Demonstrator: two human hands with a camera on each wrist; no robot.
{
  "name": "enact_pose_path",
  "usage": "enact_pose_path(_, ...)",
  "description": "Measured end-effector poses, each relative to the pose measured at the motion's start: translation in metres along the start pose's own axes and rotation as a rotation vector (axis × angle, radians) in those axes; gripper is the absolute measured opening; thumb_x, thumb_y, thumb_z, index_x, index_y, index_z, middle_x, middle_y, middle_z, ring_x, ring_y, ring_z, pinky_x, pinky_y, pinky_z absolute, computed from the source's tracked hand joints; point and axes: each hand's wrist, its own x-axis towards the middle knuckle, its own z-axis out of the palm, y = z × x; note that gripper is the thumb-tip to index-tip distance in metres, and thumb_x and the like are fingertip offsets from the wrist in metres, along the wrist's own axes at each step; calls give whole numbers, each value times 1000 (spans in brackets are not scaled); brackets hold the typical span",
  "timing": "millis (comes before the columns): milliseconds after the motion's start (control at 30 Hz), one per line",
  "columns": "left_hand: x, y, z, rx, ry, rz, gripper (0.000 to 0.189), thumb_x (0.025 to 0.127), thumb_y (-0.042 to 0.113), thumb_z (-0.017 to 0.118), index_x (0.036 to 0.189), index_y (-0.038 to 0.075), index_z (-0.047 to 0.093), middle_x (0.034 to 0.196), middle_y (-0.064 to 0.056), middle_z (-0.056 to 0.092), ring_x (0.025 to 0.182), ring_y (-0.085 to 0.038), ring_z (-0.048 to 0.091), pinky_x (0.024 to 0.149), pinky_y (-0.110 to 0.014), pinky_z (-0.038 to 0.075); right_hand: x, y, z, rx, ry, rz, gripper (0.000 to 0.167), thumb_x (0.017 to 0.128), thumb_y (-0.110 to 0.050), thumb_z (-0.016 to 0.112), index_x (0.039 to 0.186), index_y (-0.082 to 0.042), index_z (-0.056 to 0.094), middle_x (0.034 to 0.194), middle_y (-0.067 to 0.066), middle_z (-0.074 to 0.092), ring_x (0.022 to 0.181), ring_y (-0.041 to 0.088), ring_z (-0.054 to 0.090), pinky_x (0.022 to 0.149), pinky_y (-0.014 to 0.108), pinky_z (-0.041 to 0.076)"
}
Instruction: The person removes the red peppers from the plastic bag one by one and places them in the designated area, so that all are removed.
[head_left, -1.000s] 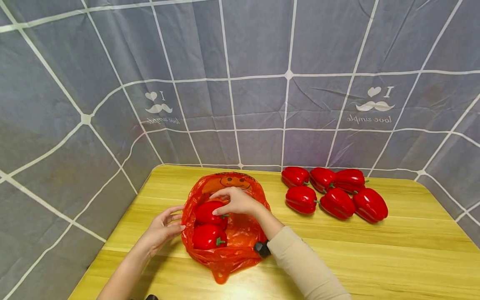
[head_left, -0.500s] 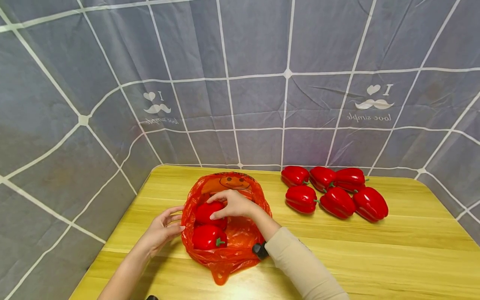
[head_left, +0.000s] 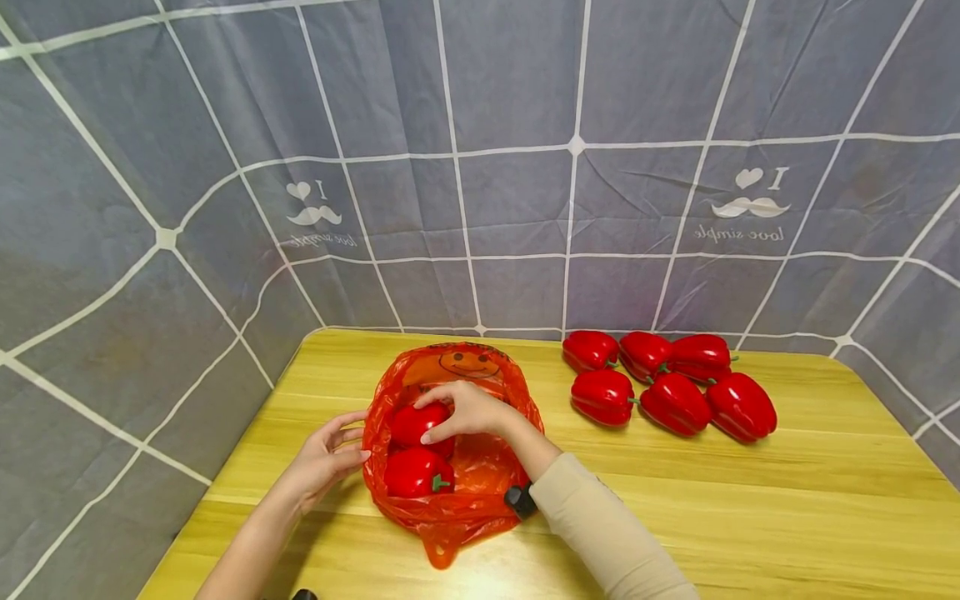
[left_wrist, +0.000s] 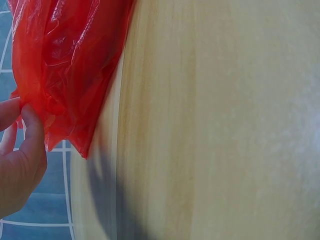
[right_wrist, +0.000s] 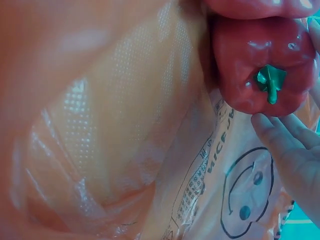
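Observation:
An orange-red plastic bag point(head_left: 487, 475) stands with its mouth open on the table. Two red bell peppers lie inside, toward its left. My right hand point(head_left: 468, 412) reaches in and grips the far bell pepper point(head_left: 414, 427), thumb on the near side and fingers beyond. Nearer me, the second bell pepper point(head_left: 416, 472) shows its green stem. In the right wrist view, the gripped bell pepper point(right_wrist: 265, 55) sits between thumb and fingers, its stem facing the camera. At the bag's left rim, my left hand point(head_left: 322, 462) pinches the plastic; the left wrist view shows thumb and finger on the bag point(left_wrist: 65, 70).
To the right of the bag, several more red bell peppers point(head_left: 675, 404) lie in two rows on the wooden table point(head_left: 750, 517). A grey grid-patterned cloth point(head_left: 517, 208) hangs behind and along the sides. Black wrist camera point(head_left: 519, 502) is next to the bag's right rim.
My right hand has shifted slightly left in the bag, and the gripped bell pepper's stem is now hidden in the head view. The left hand and the bag have hardly moved.

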Motion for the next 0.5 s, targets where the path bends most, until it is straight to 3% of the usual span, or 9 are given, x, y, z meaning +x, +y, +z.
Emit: enact_pose_path(500, 0, 1, 0, 4, -3, 3, 61, 83, -10, 56, 137, -10, 26, 115, -15, 52, 93, -10, 62, 77, -27, 53, 2, 2, -1, 11, 3, 3, 45, 73, -21, 80, 115, -15, 66, 120, -1, 58, 96, 12, 52, 77, 23, 47)
